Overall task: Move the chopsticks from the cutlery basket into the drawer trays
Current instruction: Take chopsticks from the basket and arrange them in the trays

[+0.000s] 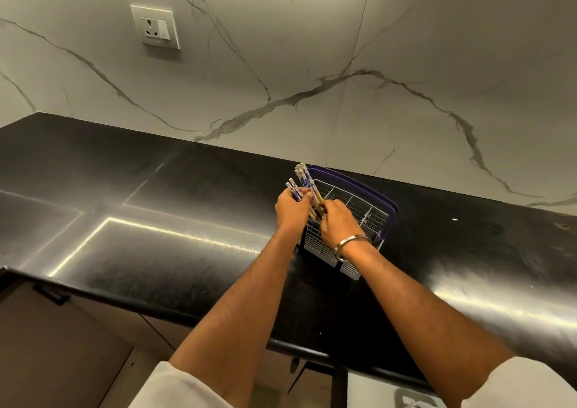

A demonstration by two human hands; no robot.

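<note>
A grey plastic cutlery basket [359,209] with a dark blue handle stands on the black countertop [156,236] near the wall. Several chopsticks [304,178] with blue-and-white patterned tops stick up from its left end. My left hand [292,209] is closed around a few of them at the basket's left corner. My right hand [338,223], with a metal bangle on the wrist, grips the lower part of the bundle just inside the basket. The drawer trays are out of view.
A marble-patterned wall with a white socket [155,26] rises behind the counter. Cabinet fronts with a dark handle [51,295] sit below the counter's front edge at the lower left. A small white speck [455,219] lies on the counter to the right.
</note>
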